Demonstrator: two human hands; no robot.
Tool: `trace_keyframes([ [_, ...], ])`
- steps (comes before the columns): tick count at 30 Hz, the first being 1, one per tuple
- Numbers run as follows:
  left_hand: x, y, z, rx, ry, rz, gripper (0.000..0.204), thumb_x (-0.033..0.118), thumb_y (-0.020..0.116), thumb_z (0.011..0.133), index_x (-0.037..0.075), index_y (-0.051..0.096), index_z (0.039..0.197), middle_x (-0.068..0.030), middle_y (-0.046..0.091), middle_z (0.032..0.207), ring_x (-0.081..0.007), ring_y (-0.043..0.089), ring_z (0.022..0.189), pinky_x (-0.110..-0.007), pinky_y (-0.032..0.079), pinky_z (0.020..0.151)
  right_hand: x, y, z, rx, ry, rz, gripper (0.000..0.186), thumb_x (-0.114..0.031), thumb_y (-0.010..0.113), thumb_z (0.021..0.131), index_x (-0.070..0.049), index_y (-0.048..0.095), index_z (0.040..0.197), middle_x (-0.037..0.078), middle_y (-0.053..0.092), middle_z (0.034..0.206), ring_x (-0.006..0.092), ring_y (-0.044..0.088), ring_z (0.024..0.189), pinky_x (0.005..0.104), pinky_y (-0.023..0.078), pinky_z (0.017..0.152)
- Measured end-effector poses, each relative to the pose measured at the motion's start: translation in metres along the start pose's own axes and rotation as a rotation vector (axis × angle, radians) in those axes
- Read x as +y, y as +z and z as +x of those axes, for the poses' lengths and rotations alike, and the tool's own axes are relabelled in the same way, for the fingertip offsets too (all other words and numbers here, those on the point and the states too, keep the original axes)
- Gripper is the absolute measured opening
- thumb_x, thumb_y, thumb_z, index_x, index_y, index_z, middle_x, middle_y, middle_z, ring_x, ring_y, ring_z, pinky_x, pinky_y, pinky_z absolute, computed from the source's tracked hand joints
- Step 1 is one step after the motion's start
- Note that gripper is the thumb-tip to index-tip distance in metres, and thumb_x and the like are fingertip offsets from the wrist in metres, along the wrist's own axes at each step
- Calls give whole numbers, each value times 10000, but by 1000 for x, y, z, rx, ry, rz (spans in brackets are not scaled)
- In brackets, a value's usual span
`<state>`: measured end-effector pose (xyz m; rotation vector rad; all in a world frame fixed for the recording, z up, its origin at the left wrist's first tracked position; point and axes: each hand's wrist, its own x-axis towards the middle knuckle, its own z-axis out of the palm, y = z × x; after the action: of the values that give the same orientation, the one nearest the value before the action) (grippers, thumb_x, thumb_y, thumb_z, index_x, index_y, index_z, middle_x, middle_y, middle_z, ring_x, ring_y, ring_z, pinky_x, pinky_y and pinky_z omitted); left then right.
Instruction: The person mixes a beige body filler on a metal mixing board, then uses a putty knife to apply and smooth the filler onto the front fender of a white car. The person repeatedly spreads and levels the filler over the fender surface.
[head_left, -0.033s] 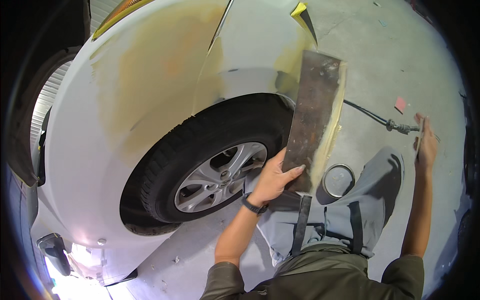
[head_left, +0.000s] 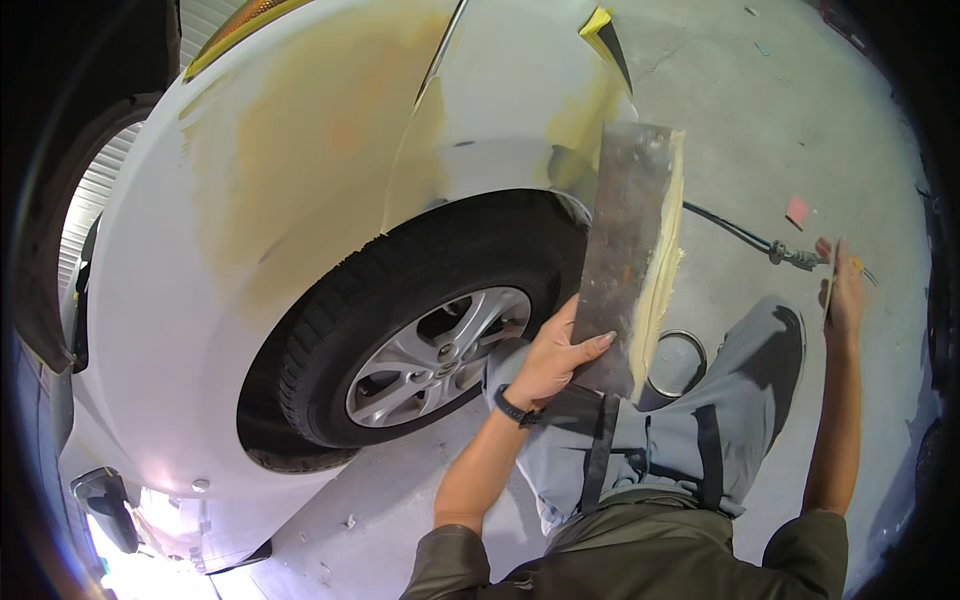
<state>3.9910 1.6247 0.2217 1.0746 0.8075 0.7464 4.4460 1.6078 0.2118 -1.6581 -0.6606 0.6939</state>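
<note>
The white car panel (head_left: 170, 350) bears a tan patch (head_left: 300, 160) above the black tyre (head_left: 320, 350). Just right of the wheel, the left hand (head_left: 553, 362) grips the lower end of a dark flat plate (head_left: 622, 230), cream paste (head_left: 655, 290) along its right edge. A round tin (head_left: 680, 365) sits beside it, partly covered. Beyond run a black hose (head_left: 735, 228) and a pink scrap (head_left: 797, 211). Farthest right, the right hand (head_left: 846, 300) grips a thin flat tool (head_left: 831, 280) (nearly edge-on here), well apart from the plate.
</note>
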Motion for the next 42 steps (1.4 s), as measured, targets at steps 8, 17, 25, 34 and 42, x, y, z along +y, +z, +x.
trace_keyframes([
  [8,-112,11,2,-74,-75,-908,799,121,646,1052,57,236,1735,-89,504,1621,-201,578,1384,-406,431,1231,22,56,-1,-535,-28,505,359,-214,623,1128,38,621,1384,41,715,1219,115,682,1075,311,559,939],
  [17,-151,-20,-19,-71,-32,-1174,816,54,632,1001,83,261,1727,-66,727,908,-186,715,803,-517,426,1259,-110,223,-81,-534,-965,247,259,11,609,1072,8,735,1298,25,724,1031,71,633,940,264,523,860],
  [25,-131,-20,-41,-87,51,-1080,917,138,682,993,46,164,1743,-7,561,716,-120,536,601,-474,519,1156,-106,221,-68,-474,-627,465,263,-98,624,1111,14,708,1334,-3,730,1069,53,625,937,244,526,842],
  [34,-131,-17,-39,-155,47,-1067,960,185,706,978,42,147,1745,-11,587,707,-129,574,590,-450,561,1093,-109,220,-69,-536,-487,458,300,-69,633,1090,-22,684,1382,10,748,1134,90,676,1007,290,574,887],
  [42,-143,-16,-50,-226,96,-1190,864,47,631,987,50,200,1736,-120,752,1065,-223,754,808,-533,536,1158,-159,290,-99,-194,-1447,139,480,125,635,917,-67,750,1342,127,769,1256,278,743,1075,378,603,914],
])
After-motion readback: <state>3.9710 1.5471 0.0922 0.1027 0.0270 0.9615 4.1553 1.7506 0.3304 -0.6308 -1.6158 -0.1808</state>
